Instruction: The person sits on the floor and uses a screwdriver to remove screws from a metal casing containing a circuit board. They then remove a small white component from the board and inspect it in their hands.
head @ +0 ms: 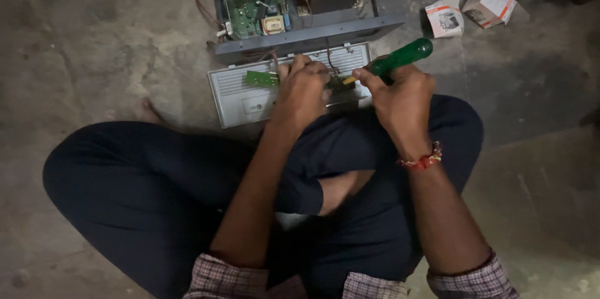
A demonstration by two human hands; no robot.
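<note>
We sit cross-legged on concrete floor [94,55]. Open metal chassis [306,30] w/ circuit boards ahead; white vented front panel [240,96] lies flat just before it, touching our legs. Left hand [302,89] clenched on small green board [261,78] at panel. Right hand [400,96] grasps green-handled screwdriver [400,57], tip by the board. Small cartons [469,8] to the right

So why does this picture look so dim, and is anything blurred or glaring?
In the head view the light is low and uneven: the concrete floor darkens toward the corners and the dark trousers lose detail. No harsh glare; only the grey front panel and the small cardboard boxes look bright. The left hand and the right hand, holding a green-handled screwdriver, look slightly soft.
</note>
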